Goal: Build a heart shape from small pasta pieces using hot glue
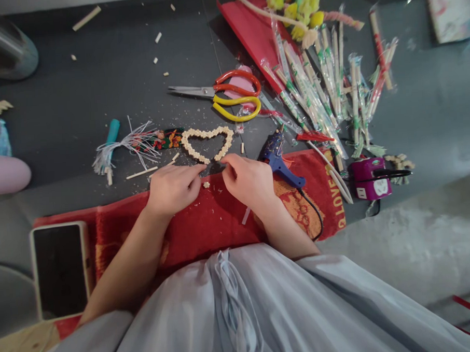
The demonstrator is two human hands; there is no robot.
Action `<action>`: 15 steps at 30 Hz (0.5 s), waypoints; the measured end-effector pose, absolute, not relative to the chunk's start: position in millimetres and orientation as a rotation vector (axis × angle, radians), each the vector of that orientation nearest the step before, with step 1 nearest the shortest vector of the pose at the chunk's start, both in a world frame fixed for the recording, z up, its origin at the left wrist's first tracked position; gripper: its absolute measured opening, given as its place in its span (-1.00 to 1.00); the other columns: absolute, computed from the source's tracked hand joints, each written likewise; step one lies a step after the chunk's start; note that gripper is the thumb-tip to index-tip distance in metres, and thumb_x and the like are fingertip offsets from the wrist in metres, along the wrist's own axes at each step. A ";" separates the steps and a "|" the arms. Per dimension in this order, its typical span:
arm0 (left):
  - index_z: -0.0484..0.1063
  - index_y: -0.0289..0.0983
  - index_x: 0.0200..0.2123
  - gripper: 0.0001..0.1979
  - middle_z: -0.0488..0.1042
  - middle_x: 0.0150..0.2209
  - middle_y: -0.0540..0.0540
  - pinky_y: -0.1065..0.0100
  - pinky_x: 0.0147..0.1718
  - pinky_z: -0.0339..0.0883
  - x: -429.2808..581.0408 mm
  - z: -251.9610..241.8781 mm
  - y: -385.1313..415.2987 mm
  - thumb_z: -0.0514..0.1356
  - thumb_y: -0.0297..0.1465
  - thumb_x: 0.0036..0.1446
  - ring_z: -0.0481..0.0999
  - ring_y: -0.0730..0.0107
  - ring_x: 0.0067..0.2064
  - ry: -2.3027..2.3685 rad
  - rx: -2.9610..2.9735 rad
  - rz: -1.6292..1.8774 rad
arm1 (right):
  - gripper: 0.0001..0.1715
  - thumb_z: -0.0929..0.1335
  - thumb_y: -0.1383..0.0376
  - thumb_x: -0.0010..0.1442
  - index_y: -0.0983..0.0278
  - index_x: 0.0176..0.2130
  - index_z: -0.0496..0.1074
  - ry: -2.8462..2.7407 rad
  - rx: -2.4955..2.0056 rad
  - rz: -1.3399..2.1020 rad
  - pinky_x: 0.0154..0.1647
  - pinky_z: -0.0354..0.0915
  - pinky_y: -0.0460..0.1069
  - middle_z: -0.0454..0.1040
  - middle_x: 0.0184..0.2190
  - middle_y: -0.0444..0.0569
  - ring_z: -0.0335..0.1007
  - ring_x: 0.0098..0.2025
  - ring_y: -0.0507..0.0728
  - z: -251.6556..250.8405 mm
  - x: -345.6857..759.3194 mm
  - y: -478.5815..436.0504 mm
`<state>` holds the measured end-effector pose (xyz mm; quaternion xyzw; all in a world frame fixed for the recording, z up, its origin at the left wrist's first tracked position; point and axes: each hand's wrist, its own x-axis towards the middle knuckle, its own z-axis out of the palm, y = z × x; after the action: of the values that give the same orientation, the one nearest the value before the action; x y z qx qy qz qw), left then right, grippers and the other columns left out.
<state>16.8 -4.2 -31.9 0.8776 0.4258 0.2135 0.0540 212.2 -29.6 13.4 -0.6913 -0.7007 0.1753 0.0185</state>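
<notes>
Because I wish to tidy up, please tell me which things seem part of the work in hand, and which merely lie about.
Probably in the job:
cream heart-shaped outline of small pieces
small cream flower-shaped piece
blue plastic glue gun
scissors with red and yellow handles

Probably lying about:
white-framed rectangular black-screened device
grey metallic cylinder

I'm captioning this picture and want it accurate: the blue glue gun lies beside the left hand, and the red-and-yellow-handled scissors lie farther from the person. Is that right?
Not quite: the head view shows the blue glue gun beside the right hand, not the left hand. The red-and-yellow-handled scissors do lie farther from the person.
</notes>
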 end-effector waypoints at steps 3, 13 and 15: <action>0.71 -0.18 -0.19 -0.62 0.69 -0.43 -0.01 0.36 -0.43 0.44 17.3 -32.6 -4.5 0.05 -0.47 0.26 0.68 0.32 -0.45 1.287 2.687 0.715 | -0.51 0.21 0.36 0.34 0.20 0.07 0.61 -2.181 -2.108 0.549 -0.33 0.23 -0.03 0.73 -0.15 -0.01 0.62 -0.20 0.14 14.0 212.9 -30.9; 0.71 -0.20 -0.19 -0.63 0.70 -0.41 -0.02 0.36 -0.44 0.45 17.6 -31.6 -3.9 0.07 -0.47 0.25 0.69 0.32 -0.44 1.261 2.692 0.733 | -0.43 0.21 0.35 0.39 0.10 0.23 0.57 -2.271 -2.124 0.573 -0.33 0.23 -0.02 0.73 -0.13 -0.02 0.64 -0.16 0.13 18.2 211.9 -30.3; 0.71 -0.19 -0.20 -0.63 0.70 -0.41 -0.02 0.36 -0.44 0.45 17.9 -32.3 -4.1 0.07 -0.48 0.24 0.69 0.31 -0.44 1.263 2.686 0.753 | -0.43 0.21 0.34 0.39 0.10 0.24 0.56 -2.278 -2.127 0.566 -0.33 0.22 -0.02 0.72 -0.14 -0.02 0.64 -0.15 0.13 19.0 212.1 -30.5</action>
<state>17.9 -4.1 -32.3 0.8764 0.4123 0.2457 0.0397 212.1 -30.5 19.0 -0.6715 -0.7191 0.1786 -0.0130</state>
